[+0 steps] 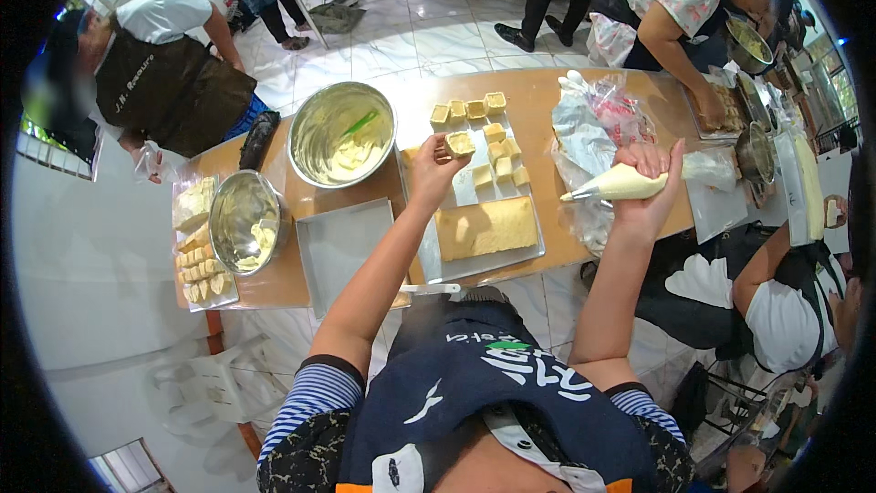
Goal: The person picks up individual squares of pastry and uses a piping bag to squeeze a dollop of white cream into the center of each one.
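Observation:
My left hand holds a small square of yellow cake between thumb and fingers, above the metal tray. My right hand is wrapped round a piping bag full of pale cream, whose metal tip points left, apart from the cake square. Below my left hand lies an uncut slab of yellow cake on the tray. Several cut cake cubes stand behind the slab. At the tray's far end, several cubes show a coated top.
A large steel bowl with cream and a green spatula, a smaller bowl and a grey tray are at left. A white-handled knife lies at the near edge. Plastic bags lie right; co-workers stand around.

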`<state>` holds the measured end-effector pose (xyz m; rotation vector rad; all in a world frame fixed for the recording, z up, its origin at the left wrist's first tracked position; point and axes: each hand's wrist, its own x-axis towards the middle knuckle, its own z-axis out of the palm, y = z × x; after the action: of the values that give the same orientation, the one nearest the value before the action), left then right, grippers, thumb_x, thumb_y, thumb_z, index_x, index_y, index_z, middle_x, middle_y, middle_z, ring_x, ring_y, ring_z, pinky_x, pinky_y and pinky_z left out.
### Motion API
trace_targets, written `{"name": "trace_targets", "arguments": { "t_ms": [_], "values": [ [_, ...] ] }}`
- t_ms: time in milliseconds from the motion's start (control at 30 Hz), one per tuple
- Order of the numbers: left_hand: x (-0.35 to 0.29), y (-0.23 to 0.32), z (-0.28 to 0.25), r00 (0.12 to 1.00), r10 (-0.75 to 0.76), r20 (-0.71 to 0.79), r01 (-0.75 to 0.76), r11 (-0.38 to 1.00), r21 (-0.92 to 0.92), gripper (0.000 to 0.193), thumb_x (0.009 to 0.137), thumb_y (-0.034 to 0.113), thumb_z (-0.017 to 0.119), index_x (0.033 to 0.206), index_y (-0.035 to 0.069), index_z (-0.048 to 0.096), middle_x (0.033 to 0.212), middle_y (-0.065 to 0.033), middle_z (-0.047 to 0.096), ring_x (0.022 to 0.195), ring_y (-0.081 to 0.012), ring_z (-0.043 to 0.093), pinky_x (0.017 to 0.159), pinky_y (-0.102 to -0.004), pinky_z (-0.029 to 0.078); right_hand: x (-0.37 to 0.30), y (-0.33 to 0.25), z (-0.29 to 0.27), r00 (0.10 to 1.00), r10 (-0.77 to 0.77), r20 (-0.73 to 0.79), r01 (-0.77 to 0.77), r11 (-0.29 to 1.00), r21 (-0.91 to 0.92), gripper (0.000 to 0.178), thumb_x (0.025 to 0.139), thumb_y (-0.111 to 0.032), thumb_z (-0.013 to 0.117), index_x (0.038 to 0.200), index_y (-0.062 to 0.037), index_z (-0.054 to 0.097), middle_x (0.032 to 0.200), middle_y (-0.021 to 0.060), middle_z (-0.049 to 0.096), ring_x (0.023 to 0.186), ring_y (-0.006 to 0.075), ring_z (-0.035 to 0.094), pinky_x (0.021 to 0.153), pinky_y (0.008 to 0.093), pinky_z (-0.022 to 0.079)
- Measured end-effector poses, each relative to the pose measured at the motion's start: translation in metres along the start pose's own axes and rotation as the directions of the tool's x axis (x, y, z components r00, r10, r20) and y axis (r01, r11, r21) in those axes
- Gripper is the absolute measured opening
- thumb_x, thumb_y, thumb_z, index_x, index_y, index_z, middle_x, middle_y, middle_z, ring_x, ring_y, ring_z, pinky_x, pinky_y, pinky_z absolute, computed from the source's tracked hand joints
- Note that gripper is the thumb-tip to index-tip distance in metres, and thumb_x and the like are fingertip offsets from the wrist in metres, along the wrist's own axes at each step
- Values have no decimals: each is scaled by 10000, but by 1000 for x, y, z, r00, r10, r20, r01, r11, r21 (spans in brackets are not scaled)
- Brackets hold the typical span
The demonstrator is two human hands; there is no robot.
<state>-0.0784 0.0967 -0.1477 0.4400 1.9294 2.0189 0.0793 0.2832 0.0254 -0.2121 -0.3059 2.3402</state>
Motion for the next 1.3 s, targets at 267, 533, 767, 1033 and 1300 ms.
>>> {"name": "trace_targets", "arguments": {
  "t_ms": [267, 533, 767, 1033, 1300],
  "values": [
    [45, -62, 29, 966, -5, -258, 100, 929, 357, 474, 562, 158, 743, 972, 41, 536, 898, -108, 479, 737, -208, 521, 654, -312, 451, 13, -28, -26, 991, -69, -115, 64, 997, -53, 463, 848, -349, 478, 470, -147, 304, 423, -29, 268, 407, 84, 274, 472, 240, 261],
    [54, -80, 50, 909, -7, -416, 150, 938, 313, 406, 560, 107, 717, 925, 23, 561, 877, -115, 555, 760, -242, 550, 696, -317, 445, 30, -43, -38, 992, -69, -103, 63, 996, -68, 453, 860, -344, 455, 476, -145, 322, 423, -28, 267, 408, 86, 267, 475, 243, 263],
    [57, -82, 58, 884, -10, -468, 198, 915, 353, 395, 568, 84, 698, 932, 17, 561, 849, -100, 589, 772, -223, 561, 700, -316, 446, 39, -52, -44, 994, -74, -86, 64, 991, -113, 448, 872, -351, 428, 488, -142, 332, 431, -28, 266, 407, 87, 265, 475, 251, 269],
    [61, -98, 58, 872, -89, -482, 203, 960, 191, 399, 582, 29, 662, 966, 11, 557, 826, -98, 593, 744, -198, 569, 686, -293, 450, 43, -55, -44, 997, -40, -72, 31, 992, -118, 458, 880, -358, 408, 484, -145, 319, 428, -33, 260, 400, 89, 265, 477, 254, 266],
    [57, -88, 64, 868, 94, -487, 116, 916, 385, 386, 608, -23, 576, 992, -18, 541, 903, -148, 554, 807, -254, 545, 738, -313, 435, 45, -55, -42, 996, -42, -81, 30, 989, -145, 470, 878, -362, 412, 471, -147, 313, 420, -33, 266, 395, 90, 274, 475, 252, 264]
  ]
}}
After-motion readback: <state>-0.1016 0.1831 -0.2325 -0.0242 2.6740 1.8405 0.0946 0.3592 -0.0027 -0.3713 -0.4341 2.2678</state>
